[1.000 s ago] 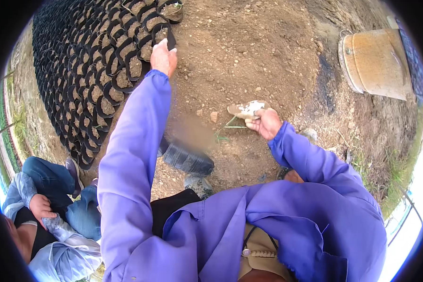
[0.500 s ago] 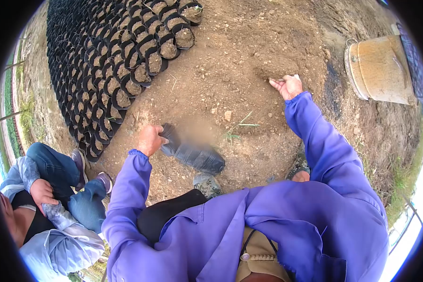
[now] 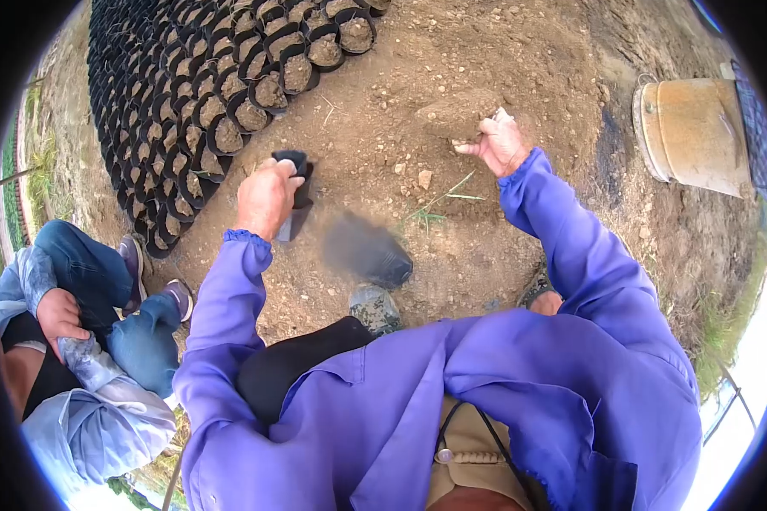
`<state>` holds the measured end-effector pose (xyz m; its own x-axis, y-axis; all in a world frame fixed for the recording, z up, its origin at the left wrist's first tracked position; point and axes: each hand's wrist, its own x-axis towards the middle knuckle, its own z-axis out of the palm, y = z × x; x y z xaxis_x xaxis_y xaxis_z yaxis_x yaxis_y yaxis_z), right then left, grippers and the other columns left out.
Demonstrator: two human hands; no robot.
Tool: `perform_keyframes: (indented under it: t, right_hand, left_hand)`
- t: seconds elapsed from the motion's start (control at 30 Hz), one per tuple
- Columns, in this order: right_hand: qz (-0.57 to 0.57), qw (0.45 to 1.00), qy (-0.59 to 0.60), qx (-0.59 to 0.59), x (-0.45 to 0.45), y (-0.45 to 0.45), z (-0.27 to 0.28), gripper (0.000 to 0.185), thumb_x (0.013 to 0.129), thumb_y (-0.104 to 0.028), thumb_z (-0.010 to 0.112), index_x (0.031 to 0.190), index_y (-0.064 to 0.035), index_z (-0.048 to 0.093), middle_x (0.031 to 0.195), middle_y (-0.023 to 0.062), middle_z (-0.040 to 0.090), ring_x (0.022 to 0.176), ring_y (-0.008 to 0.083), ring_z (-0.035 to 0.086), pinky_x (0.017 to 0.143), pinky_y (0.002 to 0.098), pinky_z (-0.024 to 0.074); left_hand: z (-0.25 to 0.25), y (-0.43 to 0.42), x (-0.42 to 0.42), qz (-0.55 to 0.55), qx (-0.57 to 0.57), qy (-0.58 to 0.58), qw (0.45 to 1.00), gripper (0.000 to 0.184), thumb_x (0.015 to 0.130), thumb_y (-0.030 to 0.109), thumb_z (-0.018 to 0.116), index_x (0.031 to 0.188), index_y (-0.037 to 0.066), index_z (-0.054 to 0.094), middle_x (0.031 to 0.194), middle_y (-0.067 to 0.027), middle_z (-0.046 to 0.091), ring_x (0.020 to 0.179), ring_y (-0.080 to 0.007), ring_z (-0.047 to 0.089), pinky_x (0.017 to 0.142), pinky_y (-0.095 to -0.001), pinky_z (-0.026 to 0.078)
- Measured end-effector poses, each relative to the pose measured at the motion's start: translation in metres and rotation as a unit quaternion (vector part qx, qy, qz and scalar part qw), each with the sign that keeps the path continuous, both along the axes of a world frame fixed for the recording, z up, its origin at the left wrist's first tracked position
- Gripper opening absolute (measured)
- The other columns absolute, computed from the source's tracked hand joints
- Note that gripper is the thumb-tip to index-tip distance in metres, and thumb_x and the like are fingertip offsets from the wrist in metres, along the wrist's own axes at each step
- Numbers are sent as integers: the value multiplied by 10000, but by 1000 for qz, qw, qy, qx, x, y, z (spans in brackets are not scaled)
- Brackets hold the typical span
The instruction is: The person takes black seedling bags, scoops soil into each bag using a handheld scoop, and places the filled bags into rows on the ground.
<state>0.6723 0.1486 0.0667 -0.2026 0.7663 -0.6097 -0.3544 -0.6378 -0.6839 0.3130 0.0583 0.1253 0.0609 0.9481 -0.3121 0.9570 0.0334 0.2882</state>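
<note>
Upright on the soil, a small black pot [image 3: 294, 177] is gripped at its rim by my left hand [image 3: 264, 198], whose fingers are wrapped round it. My right hand [image 3: 497, 147] is at the loose soil mound [image 3: 460, 111], fingers curled; whatever it grips is hidden against the soil. A dark stack of pots [image 3: 388, 262] lies near my boot [image 3: 374, 308], its left part blurred. Many soil-filled black pots [image 3: 226, 134] stand packed in rows at the upper left.
A dirty bucket [image 3: 694, 132] lies on its side at the right. On the left sits another person [image 3: 102, 426], hands together near the knees. A green weed [image 3: 439, 202] lies on the soil between my hands and the boots.
My left hand went from the pot rows to the stack, then left with a black pot. My right hand, earlier holding a flat soil-covered scoop, has moved up to the mound.
</note>
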Motion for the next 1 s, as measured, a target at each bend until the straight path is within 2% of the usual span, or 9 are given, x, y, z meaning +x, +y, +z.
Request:
perform_keyframes:
  t: [0.13,0.27,0.3,0.37,0.53,0.57,0.67,0.87,1.0]
  right_hand:
    - [41,998,-36,9,-24,2,26,300,861,45,391,1142,-55,356,999,97,494,801,237,593,730,501,585]
    - [65,992,-60,88,-48,8,45,299,842,40,420,1137,6,384,1062,151,486,812,293,615,640,441,610]
    - [82,986,-88,116,-55,7,46,349,836,28,437,1181,-1,396,1094,139,514,806,272,618,612,359,603]
    - [125,964,-126,198,-72,0,48,368,824,29,446,1190,-8,418,1060,143,564,817,259,627,612,338,583]
    - [138,768,-424,460,-97,-14,13,344,843,9,477,1184,-30,479,878,185,628,796,254,660,667,376,531]
    - [79,773,-389,494,-97,-11,11,326,877,-11,471,1201,-49,466,923,151,638,745,237,667,617,336,549]
    - [-47,964,-126,231,-74,-12,18,326,899,-14,435,1221,-66,445,974,120,633,735,213,671,551,292,564]
    - [-70,980,-171,73,0,-29,-12,379,859,22,405,1224,-76,434,1018,127,620,698,225,665,489,291,572]
    - [-101,977,-177,-64,36,-44,-33,341,873,-17,451,1212,-51,437,992,139,631,683,246,664,492,306,572]
  left_hand:
    - [-9,15,30,-55,155,-232,959,90,780,62,636,859,80,596,854,-145,568,813,-357,579,675,-416,475]
    - [-42,20,52,-116,164,-220,955,110,767,42,610,871,78,612,837,-115,562,833,-327,582,692,-409,477]
    - [-45,21,57,-128,171,-206,955,113,757,35,602,863,73,608,834,-114,556,831,-322,581,691,-411,477]
    - [-51,22,63,-153,186,-178,954,120,736,23,588,848,63,601,828,-111,545,828,-312,579,691,-414,476]
    - [-66,22,66,-191,167,-96,963,133,696,6,575,817,61,580,803,-113,506,802,-313,568,665,-415,474]
    - [-68,22,65,-195,176,-96,960,137,697,5,572,820,65,581,796,-112,498,795,-313,567,654,-412,475]
    - [-73,21,65,-192,180,-110,958,115,692,31,594,798,62,566,813,-119,507,805,-313,570,647,-430,468]
    - [-73,45,72,-218,131,-28,967,98,672,60,605,761,68,565,756,-110,560,772,-309,595,645,-437,448]
    - [-48,49,93,-132,115,-125,977,76,722,84,636,771,51,588,775,-139,564,769,-336,589,679,-444,455]
